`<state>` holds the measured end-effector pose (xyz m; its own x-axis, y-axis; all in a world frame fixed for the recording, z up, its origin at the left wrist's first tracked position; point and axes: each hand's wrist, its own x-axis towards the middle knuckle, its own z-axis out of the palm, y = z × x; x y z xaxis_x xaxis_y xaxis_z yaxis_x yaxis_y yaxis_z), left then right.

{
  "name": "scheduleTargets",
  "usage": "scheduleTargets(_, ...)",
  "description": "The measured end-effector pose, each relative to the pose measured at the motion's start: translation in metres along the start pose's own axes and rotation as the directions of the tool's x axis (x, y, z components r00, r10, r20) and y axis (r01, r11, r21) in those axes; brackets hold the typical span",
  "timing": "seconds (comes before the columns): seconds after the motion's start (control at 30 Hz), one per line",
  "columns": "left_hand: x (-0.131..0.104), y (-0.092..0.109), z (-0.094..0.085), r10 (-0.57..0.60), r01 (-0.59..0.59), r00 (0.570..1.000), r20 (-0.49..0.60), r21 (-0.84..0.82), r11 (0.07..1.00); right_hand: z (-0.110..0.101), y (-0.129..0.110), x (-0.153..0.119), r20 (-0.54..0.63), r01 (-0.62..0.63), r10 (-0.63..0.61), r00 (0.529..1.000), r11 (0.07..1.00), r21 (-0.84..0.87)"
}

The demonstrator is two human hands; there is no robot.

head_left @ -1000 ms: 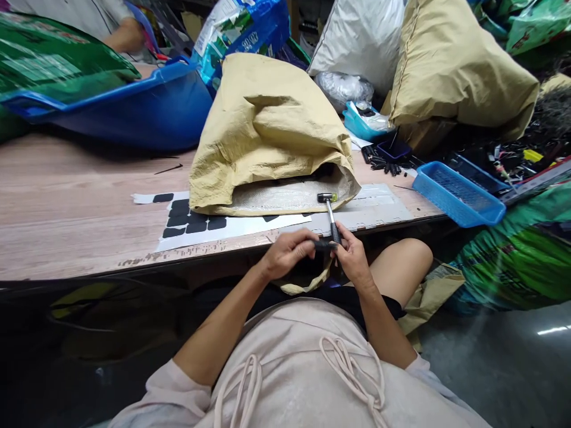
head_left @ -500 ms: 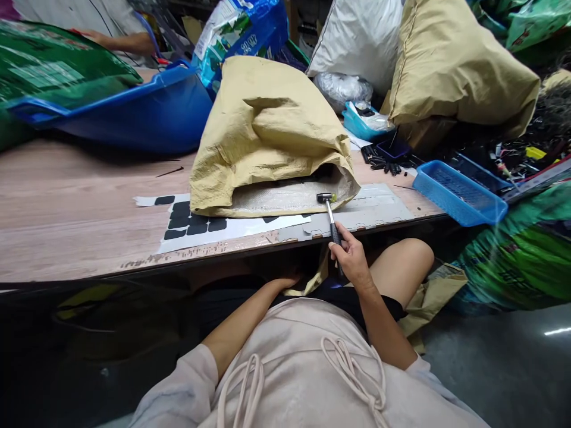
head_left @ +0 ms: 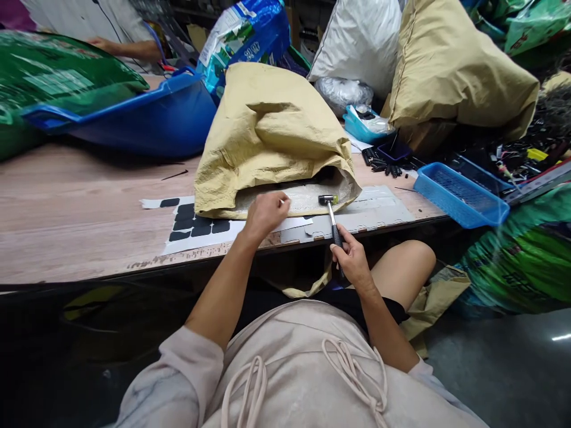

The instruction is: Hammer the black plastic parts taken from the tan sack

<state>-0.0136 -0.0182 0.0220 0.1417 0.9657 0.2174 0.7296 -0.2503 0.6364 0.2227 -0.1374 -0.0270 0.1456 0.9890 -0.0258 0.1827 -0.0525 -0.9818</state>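
In my right hand [head_left: 354,257] is a small hammer [head_left: 333,223], gripped by its black handle. Its black and yellow head rests at the mouth of a tan woven sack [head_left: 272,131], toward the right side of the opening. My left hand [head_left: 266,215] hovers in front of that same mouth, its fingers curled together. What they pinch, if anything, is too small to make out. Under the sack's front edge lies a white sheet with black rounded-square stickers [head_left: 196,229]. A flat grey board [head_left: 379,208] sits beside it along the table edge.
A blue scoop-shaped basin [head_left: 134,122] stands at the left. On the right are a blue plastic basket [head_left: 459,193], small black parts [head_left: 387,163] and another tan sack [head_left: 459,71]. Across the table shows another person's arm [head_left: 129,49]. A thin black strip [head_left: 175,175] lies on the tabletop.
My left hand has risen from below the table edge to the sack's mouth, its fingers now closed. The right hand and hammer stay nearly in place.
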Motion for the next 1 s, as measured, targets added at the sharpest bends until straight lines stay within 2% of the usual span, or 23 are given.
scheduleTargets(0.07, 0.030, -0.015, 0.001, -0.182, 0.197, 0.978, -0.105, 0.160, 0.967, 0.000, 0.000, 0.000, 0.001, 0.008, -0.008, 1.000, 1.000, 0.005)
scheduleTargets(0.13, 0.051, -0.027, 0.002, -0.244, 0.275, 0.956, -0.164, 0.197, 0.941, -0.001, 0.000, -0.001, 0.001, 0.010, -0.010, 1.000, 1.000, 0.009)
scheduleTargets(0.23, 0.070, -0.037, 0.003, -0.191, 0.226, 0.963, -0.192, 0.180, 0.957, -0.001, -0.002, -0.002, 0.004, 0.005, -0.005, 1.000, 1.000, 0.006)
scheduleTargets(0.37, 0.086, -0.045, 0.004, -0.158, 0.167, 0.986, -0.058, 0.217, 0.962, 0.000, -0.003, -0.002, 0.001, 0.001, -0.001, 1.000, 1.000, 0.000)
scheduleTargets(0.47, 0.091, -0.049, 0.004, -0.160, 0.167, 0.986, -0.048, 0.191, 0.967, 0.000, -0.001, -0.002, 0.005, 0.005, -0.005, 1.000, 1.000, -0.001)
scheduleTargets(0.53, 0.091, -0.051, 0.005, -0.147, 0.154, 0.988, -0.054, 0.174, 0.973, 0.000, 0.000, -0.001, 0.011, 0.007, -0.007, 1.000, 1.000, -0.001)
scheduleTargets(0.7, 0.083, -0.046, 0.002, -0.057, 0.048, 0.998, 0.036, 0.221, 0.974, -0.001, 0.001, -0.001, 0.001, 0.005, -0.005, 1.000, 1.000, -0.010)
scheduleTargets(0.77, 0.076, -0.043, 0.001, -0.025, 0.016, 0.999, 0.036, 0.211, 0.977, -0.001, 0.002, -0.001, 0.005, 0.005, -0.005, 1.000, 1.000, -0.015)
scheduleTargets(0.9, 0.052, -0.036, 0.002, 0.010, -0.007, 1.000, -0.020, 0.133, 0.991, -0.002, 0.003, 0.002, -0.020, 0.050, -0.050, 0.999, 0.999, -0.019)
scheduleTargets(1.0, 0.025, -0.031, 0.007, 0.080, -0.081, 0.997, 0.021, 0.040, 0.996, -0.003, 0.004, 0.005, -0.058, 0.044, -0.046, 0.997, 0.999, -0.030)
